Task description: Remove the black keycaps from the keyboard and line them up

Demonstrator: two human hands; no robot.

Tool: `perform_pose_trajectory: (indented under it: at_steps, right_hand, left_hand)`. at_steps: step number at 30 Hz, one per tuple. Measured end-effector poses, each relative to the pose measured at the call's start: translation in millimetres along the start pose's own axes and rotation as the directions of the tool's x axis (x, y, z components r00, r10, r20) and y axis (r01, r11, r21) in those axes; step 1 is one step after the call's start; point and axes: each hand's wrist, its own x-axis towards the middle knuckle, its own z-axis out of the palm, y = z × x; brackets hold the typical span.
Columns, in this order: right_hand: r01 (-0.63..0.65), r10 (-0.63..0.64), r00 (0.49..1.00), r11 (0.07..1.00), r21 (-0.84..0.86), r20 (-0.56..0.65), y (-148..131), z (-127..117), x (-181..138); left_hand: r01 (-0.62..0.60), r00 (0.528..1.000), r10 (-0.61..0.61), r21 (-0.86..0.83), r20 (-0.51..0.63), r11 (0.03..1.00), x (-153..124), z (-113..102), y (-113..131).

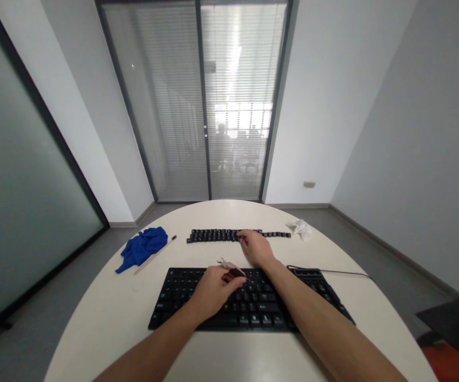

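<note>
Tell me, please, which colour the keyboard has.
The keyboard is black, with pale marks on its keys; the head view shows it best.

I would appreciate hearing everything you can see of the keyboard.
The keyboard is black and plastic-looking, with pale markings on its keys. It lies flat on the table, its long side running left to right. A cable trails rightward from its far side. The left hand and right forearm hide parts of it; whether either touches it is unclear.
</note>
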Motion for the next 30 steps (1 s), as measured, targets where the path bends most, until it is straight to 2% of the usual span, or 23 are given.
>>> perform_pose_trajectory:
  at_steps: [13,17,22,25,30]
  right_hand:
    - [-0.025,0.025,1.000,1.000,0.014,0.015,0.1,-4.8,-2.8]
    - [-0.006,0.005,0.997,1.000,0.005,0.079,2.4,-14.6,-9.6]
    - [0.047,-0.045,0.974,0.999,-0.004,0.222,4.2,-40.3,-40.8]
    - [0.116,-0.124,0.949,0.992,0.044,0.291,2.5,-56.9,-66.8]
    - [0.223,-0.266,0.931,0.956,0.188,0.248,1.2,-68.9,-93.7]
  left_hand:
    - [-0.003,1.000,0.003,-0.009,-0.002,1.000,0.2,0.4,0.4]
    - [-0.016,1.000,0.016,-0.004,-0.011,1.000,-0.4,1.2,-2.4]
    - [-0.013,1.000,0.014,0.026,-0.008,1.000,-1.8,1.4,-0.5]
    - [-0.029,1.000,0.030,0.082,-0.004,0.996,-2.4,0.7,2.2]
    - [-0.099,0.994,0.108,0.295,-0.014,0.950,-4.0,2.2,3.0]
